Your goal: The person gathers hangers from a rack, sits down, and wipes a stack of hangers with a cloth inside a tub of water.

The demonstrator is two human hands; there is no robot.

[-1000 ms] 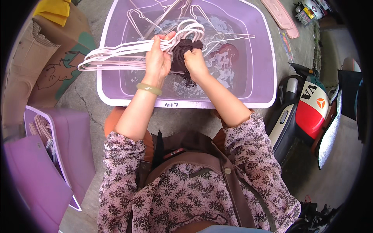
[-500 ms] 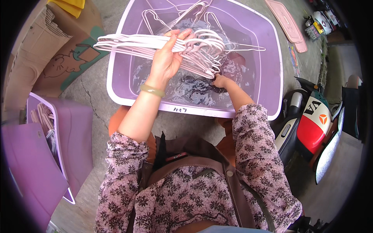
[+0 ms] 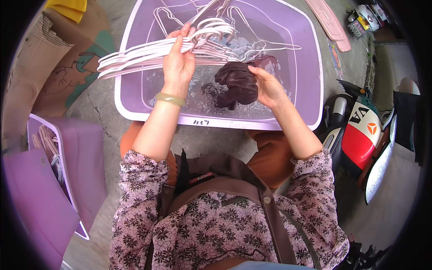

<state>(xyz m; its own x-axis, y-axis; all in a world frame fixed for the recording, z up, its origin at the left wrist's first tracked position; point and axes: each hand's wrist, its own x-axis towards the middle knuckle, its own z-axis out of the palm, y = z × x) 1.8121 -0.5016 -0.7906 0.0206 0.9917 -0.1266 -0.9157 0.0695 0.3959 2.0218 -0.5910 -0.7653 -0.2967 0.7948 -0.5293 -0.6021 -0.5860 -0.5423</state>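
Note:
My left hand (image 3: 179, 63) is closed round a bundle of several pale plastic hangers (image 3: 135, 60), raised over the upper left of a big purple tub (image 3: 306, 81) of water. My right hand (image 3: 267, 87) grips a bunched, wet, dark brown cloth (image 3: 236, 81) just above or at the water's surface, right of the hanger bundle. More hangers (image 3: 281, 47) lie loose across the far part of the tub, some partly in the water.
At the left stand cardboard boxes (image 3: 67, 76) with a yellow cloth (image 3: 67, 9) and a purple bin (image 3: 85, 162) holding hangers. A red-and-white scooter (image 3: 359, 148) is close on the right. A pink lid (image 3: 328, 24) lies beyond the tub on the concrete floor.
My right hand dipped low into the water, then rose with the dark cloth, now more in view. My left hand moved slightly, still holding the hangers.

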